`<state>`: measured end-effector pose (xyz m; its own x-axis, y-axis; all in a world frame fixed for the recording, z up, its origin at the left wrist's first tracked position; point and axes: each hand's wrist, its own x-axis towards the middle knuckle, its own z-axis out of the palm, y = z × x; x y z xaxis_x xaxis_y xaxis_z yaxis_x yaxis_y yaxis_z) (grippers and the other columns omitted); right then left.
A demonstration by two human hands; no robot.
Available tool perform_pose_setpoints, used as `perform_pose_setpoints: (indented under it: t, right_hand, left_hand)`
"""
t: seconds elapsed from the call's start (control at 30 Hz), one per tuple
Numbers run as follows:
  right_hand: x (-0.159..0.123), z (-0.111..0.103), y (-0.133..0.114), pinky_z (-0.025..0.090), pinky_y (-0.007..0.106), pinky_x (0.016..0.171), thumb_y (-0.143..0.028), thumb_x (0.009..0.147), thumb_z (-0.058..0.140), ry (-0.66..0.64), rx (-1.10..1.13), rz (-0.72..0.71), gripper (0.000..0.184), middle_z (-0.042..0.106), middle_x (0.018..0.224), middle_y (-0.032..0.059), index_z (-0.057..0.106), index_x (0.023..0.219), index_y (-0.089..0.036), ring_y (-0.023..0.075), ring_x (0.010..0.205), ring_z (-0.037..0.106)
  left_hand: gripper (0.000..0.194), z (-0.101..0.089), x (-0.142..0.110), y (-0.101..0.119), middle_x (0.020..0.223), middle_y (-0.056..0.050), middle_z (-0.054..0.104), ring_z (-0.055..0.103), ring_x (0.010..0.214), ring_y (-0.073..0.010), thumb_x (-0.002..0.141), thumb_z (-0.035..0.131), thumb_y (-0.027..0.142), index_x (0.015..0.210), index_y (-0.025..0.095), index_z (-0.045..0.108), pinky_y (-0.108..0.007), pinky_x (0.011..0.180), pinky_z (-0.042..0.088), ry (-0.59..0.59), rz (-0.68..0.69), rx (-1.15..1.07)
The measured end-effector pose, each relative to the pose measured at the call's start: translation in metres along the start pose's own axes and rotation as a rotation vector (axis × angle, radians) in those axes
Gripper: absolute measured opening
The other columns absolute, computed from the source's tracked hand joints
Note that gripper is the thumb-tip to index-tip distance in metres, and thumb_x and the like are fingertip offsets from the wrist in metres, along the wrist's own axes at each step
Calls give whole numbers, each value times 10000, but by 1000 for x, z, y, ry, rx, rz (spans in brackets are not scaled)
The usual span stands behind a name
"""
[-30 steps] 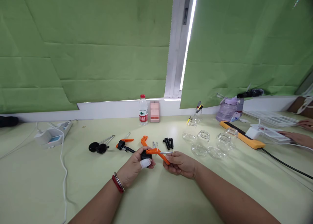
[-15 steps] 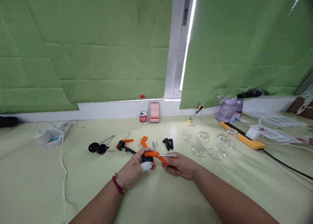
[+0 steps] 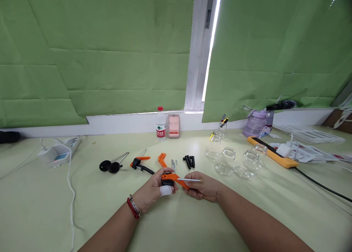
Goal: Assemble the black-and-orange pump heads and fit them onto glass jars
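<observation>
Orange lever [image 3: 173,177], right hand [image 3: 202,186] pinching it, lay across a black disc [image 3: 167,183] the left hand [image 3: 150,192] grasped, seemingly for steadiness.

The person's left forearm [image 3: 114,221] and right forearm [image 3: 253,215] reach forward, leaning inward toward each other. The left hand [image 3: 150,191] and the right hand [image 3: 205,186] are near, but they do not touch. On both, the fingers [image 3: 193,193] are bent in a closed grip.
</observation>
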<state>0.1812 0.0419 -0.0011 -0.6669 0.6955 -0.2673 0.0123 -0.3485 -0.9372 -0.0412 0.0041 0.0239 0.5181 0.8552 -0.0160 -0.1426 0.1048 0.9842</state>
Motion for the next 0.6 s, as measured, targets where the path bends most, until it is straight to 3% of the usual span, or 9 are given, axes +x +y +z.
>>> perform_pose_setpoints:
  t: [0.23, 0.37, 0.5, 0.6]
  right_hand:
    - [-1, 1, -1, 181, 161, 362, -499, 718, 678, -2, -95, 30, 392, 544, 600, -14, 534, 731, -135, 22, 420, 378]
    - [-1, 3, -1, 202, 159, 363, -515, 718, 664, 9, -150, 49, 396, 530, 574, -30, 531, 721, -142, 22, 407, 375]
    - [-2, 7, -3, 204, 159, 365, -531, 711, 653, 27, -160, 41, 406, 547, 600, -27, 518, 718, -149, 22, 413, 378]
    - [-1, 11, -2, 199, 163, 368, -519, 725, 642, 25, -186, 33, 388, 549, 619, -21, 510, 714, -154, 27, 420, 370]
  left_hand:
    - [379, -1, 0, 0, 780, 19, 554, 489, 718, -115, 699, 706, 195, 1041, 193, 543, -263, 713, 383, -26, 14, 79]
    - [367, -4, 2, -4, 819, 6, 538, 480, 739, -129, 694, 714, 237, 1029, 195, 569, -280, 725, 393, -23, 20, 63]
    - [370, -5, 2, -7, 889, -63, 564, 519, 762, -173, 843, 509, 455, 1042, 154, 593, -335, 745, 406, 10, 63, -87]
    - [379, -4, 1, -7, 895, -79, 575, 530, 734, -173, 881, 444, 441, 1032, 137, 612, -332, 728, 399, 44, 51, -148]
